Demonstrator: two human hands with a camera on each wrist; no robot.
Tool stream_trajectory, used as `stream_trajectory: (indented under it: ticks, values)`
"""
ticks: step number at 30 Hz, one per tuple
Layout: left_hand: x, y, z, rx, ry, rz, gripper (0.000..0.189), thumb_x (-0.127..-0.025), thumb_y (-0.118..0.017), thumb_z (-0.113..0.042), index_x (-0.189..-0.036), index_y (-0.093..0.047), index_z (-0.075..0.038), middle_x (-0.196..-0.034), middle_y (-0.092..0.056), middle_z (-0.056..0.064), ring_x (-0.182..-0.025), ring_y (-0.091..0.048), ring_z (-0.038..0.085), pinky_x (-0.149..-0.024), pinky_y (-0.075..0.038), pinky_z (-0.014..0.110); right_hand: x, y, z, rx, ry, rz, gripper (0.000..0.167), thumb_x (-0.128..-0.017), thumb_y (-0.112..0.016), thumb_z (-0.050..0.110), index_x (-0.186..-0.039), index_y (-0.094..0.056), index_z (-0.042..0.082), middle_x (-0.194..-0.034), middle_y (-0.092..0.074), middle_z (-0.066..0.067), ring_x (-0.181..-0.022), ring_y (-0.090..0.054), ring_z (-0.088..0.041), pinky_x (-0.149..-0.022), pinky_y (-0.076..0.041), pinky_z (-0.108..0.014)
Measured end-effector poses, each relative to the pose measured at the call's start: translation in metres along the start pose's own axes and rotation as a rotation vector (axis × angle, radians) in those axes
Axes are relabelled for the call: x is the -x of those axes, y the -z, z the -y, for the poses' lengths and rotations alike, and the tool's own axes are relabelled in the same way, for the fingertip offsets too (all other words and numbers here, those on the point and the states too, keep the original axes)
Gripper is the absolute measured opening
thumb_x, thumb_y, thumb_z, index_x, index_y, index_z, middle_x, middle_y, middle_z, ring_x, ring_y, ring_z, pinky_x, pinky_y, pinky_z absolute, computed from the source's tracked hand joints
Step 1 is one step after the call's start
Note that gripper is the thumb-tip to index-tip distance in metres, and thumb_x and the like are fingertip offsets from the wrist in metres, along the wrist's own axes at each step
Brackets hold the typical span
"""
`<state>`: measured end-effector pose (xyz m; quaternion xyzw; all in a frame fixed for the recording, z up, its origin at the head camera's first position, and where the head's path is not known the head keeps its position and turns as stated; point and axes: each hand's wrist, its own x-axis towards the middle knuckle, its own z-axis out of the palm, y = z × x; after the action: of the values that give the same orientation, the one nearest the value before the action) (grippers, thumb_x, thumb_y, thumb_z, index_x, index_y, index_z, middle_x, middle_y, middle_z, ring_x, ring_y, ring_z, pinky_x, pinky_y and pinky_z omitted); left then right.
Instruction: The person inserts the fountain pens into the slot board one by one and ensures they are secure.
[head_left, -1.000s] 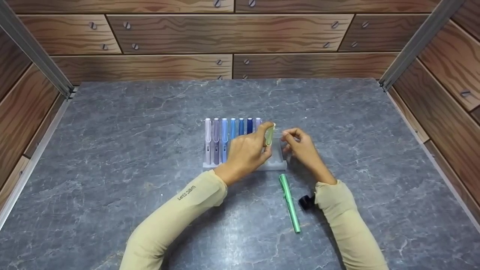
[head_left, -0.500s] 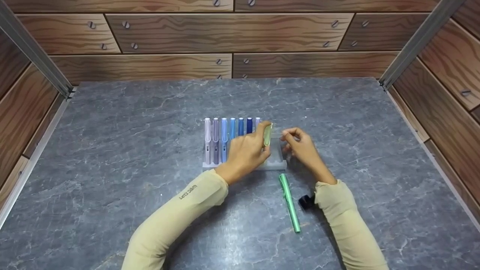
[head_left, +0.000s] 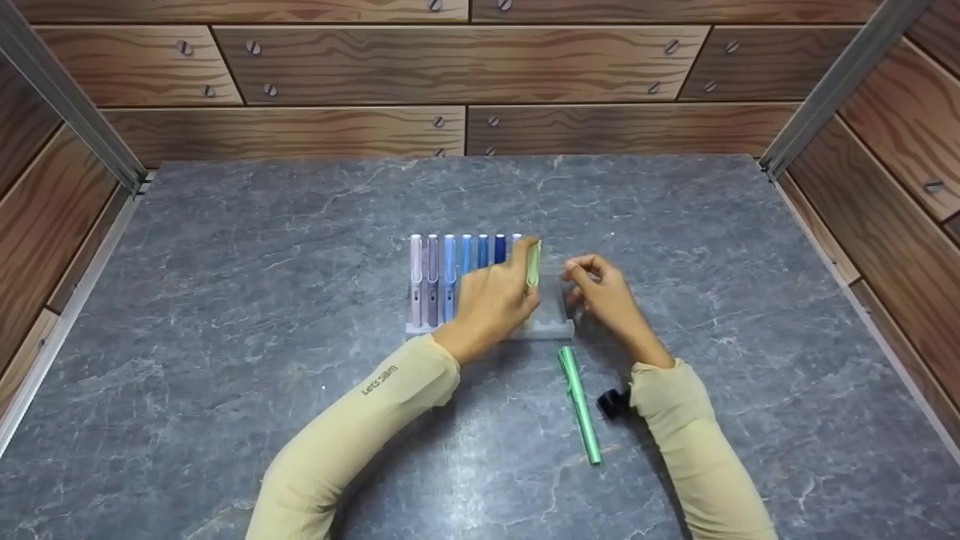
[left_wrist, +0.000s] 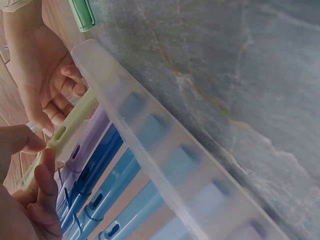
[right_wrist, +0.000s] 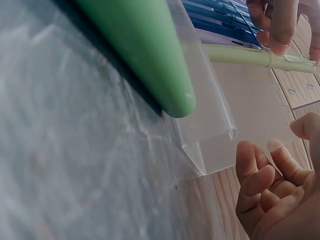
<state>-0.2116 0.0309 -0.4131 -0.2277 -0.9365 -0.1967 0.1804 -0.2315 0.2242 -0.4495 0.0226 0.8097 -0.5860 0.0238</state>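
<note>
My left hand (head_left: 489, 301) pinches a pale yellow-green fountain pen (head_left: 533, 264) at its cap. The pen stands in line with a row of capped pens (head_left: 449, 259), lilac through blue, on a clear pen stand (head_left: 555, 330). In the left wrist view, the pale pen's barrel (left_wrist: 75, 117) lies alongside a lilac pen, its lower end at the stand's front ledge. My right hand (head_left: 606, 300) is at the stand's right side, fingers loosely curled and holding nothing. The right wrist view shows those fingers (right_wrist: 257, 180) right at the panel's edge.
A brighter green pen (head_left: 580, 409) lies on the marbled grey table in front of the stand's right end. Beside the right sleeve sits a small black object (head_left: 613, 405). Wood-patterned walls (head_left: 465, 67) enclose the table at the back and sides.
My left hand has shifted slightly left, bringing the pale yellow-green pen closer to the row and more upright. The right hand and the loose green pen stay where they were.
</note>
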Motion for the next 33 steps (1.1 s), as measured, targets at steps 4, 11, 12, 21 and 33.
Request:
stream_trajectory:
  ticks: [4, 11, 12, 21, 33]
  values:
    - [-0.001, 0.002, 0.0, -0.011, 0.008, 0.01, 0.06, -0.081, -0.066, -0.023, -0.135, -0.04, -0.015, -0.075, -0.071, 0.004, -0.048, -0.058, 0.02, -0.042, -0.045, 0.034, 0.001, 0.0, 0.0, 0.021, 0.041, -0.007, 0.03, -0.098, -0.054, 0.023, -0.113, -0.057, -0.003, -0.091, -0.061, 0.001, -0.06, -0.06, -0.006, -0.048, -0.043, -0.019]
    - [0.004, 0.005, 0.002, 0.021, -0.026, -0.014, 0.062, -0.083, -0.068, -0.027, -0.137, -0.041, -0.013, -0.089, -0.073, 0.006, -0.048, -0.058, 0.019, -0.04, -0.043, 0.032, 0.002, 0.0, 0.0, 0.036, 0.046, -0.015, 0.03, -0.098, -0.053, 0.021, -0.113, -0.057, -0.004, -0.091, -0.061, 0.001, -0.059, -0.059, -0.004, -0.048, -0.043, -0.019]
    - [0.006, 0.005, 0.002, 0.026, -0.034, -0.009, 0.063, -0.083, -0.069, -0.028, -0.137, -0.041, -0.013, -0.09, -0.073, 0.006, -0.049, -0.058, 0.019, -0.04, -0.043, 0.031, 0.001, 0.0, 0.0, 0.03, 0.04, -0.015, 0.03, -0.098, -0.054, 0.022, -0.113, -0.057, -0.004, -0.091, -0.061, 0.001, -0.059, -0.059, -0.005, -0.048, -0.043, -0.019]
    - [0.024, 0.002, -0.005, 0.028, -0.103, 0.09, 0.068, -0.082, -0.072, -0.036, -0.138, -0.041, -0.013, -0.068, -0.061, -0.002, -0.043, -0.042, 0.009, -0.036, -0.029, 0.021, -0.001, -0.001, -0.002, 0.048, 0.04, -0.009, 0.031, -0.098, -0.053, 0.024, -0.113, -0.057, -0.003, -0.094, -0.063, -0.003, -0.06, -0.06, -0.004, -0.049, -0.044, -0.019]
    - [0.04, -0.002, -0.02, 0.054, -0.148, 0.306, 0.066, -0.081, -0.072, -0.045, -0.133, -0.044, -0.016, -0.078, -0.065, -0.003, -0.05, -0.047, 0.009, -0.037, -0.031, 0.021, 0.0, -0.001, 0.002, 0.034, 0.033, -0.022, 0.03, -0.098, -0.053, 0.022, -0.113, -0.057, -0.004, -0.091, -0.064, -0.003, -0.059, -0.06, -0.004, -0.048, -0.042, -0.017]
